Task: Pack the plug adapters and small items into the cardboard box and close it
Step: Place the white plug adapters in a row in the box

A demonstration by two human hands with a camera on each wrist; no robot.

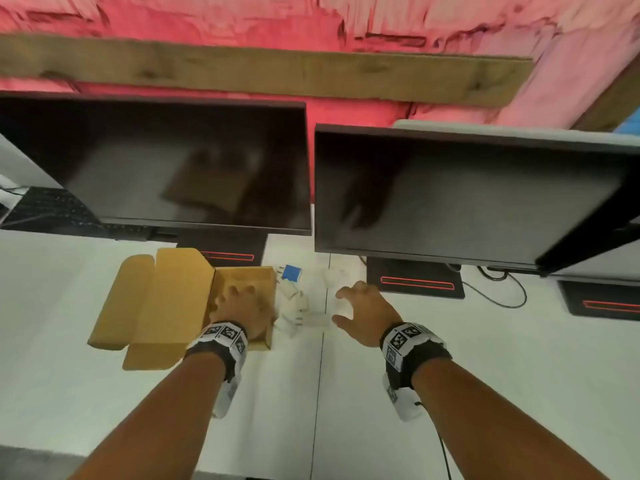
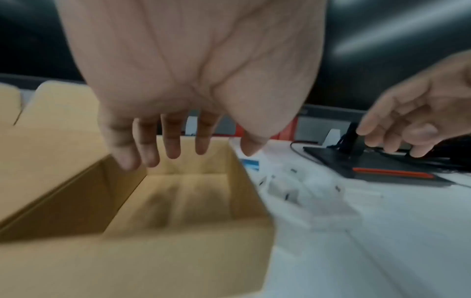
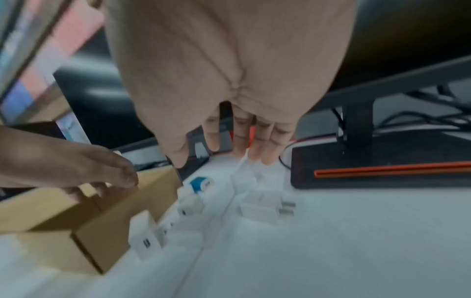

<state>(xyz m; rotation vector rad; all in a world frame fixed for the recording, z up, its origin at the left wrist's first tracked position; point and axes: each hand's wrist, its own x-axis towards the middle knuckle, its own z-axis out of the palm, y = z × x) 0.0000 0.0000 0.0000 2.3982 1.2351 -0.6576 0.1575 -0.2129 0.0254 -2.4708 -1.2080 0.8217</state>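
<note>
Head view: your hands, left (image 1: 239, 303) and right (image 1: 363, 311), both spread empty, cardboard box (image 1: 242, 275) bare, plug adapters (image 1: 292, 299) all unpacked beside it.

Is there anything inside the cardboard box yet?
No, the left wrist view shows the box with a bare cardboard floor, and the adapters lie on the desk beside it.

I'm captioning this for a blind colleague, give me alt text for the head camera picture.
A person's left hand reaches into an open brown cardboard box on a white desk, while the right hand, fingers spread, hovers over a cluster of small white plug adapters and one blue-faced one. Two dark monitors stand behind.
</note>
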